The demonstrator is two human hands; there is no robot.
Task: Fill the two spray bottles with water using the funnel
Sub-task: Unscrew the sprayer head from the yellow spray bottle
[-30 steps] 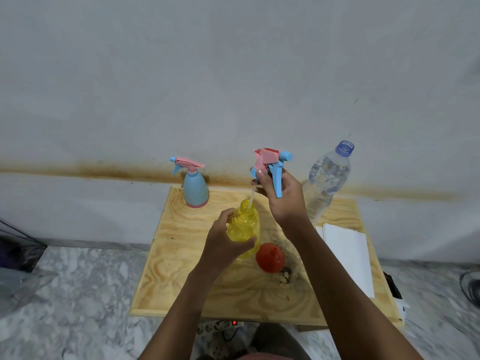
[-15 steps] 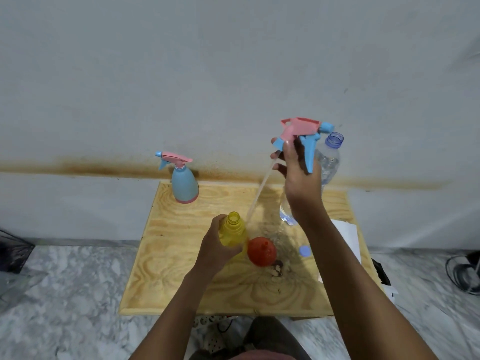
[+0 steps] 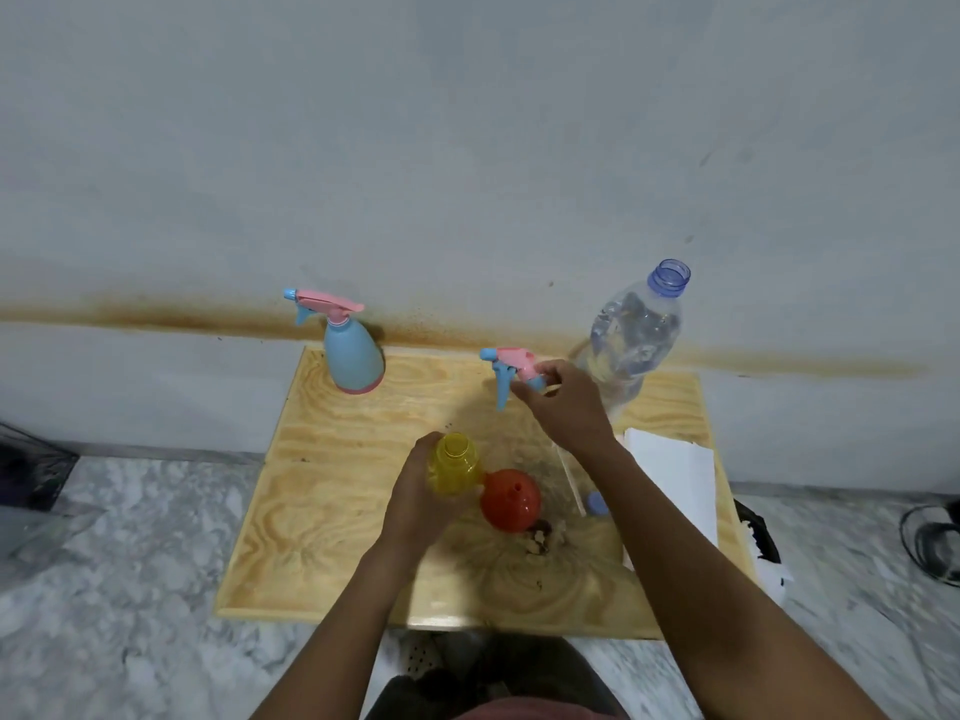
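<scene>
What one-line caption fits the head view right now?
Left hand grips the uncapped yellow spray bottle beside the red funnel; right hand holds the pink-and-blue spray head near the water bottle.

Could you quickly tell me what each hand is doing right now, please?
The left hand grips the yellow spray bottle.
The right hand holds the pink and blue spray head.

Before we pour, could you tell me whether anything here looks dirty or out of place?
Dark crumbs lie on the table beside the funnel, which sits mouth down. A brown streak stains the wall.
</scene>
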